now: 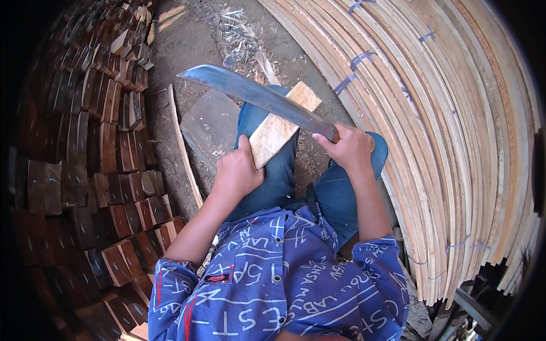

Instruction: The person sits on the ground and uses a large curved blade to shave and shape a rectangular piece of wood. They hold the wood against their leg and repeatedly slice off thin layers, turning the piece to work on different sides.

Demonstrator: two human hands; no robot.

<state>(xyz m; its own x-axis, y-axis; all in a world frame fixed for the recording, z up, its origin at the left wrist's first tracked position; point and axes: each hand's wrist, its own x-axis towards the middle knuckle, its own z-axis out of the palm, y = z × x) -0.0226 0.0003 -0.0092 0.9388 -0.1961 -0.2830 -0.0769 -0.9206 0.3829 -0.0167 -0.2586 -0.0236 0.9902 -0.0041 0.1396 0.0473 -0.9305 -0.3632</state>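
Observation:
My left hand (238, 169) is closed round the near end of a short, pale wooden block (273, 136), which slants up and away to the right above my knee. In my right hand (348, 149) is the handle of a machete (250, 91), fingers wrapped round it. Its long, broad steel blade points to the far left and crosses over the block's upper part, hiding a strip of it. Whether the edge touches the wood I cannot tell. Rough, lighter patches show on the block's face.
Stacked dark wooden blocks (108, 142) form a wall on the left. Long pale planks (421, 131), some tied with blue strips, lie on the right. A flat grey board (210, 122) and a thin wooden strip (181, 142) rest on the ground. Wood shavings (239, 34) lie scattered ahead.

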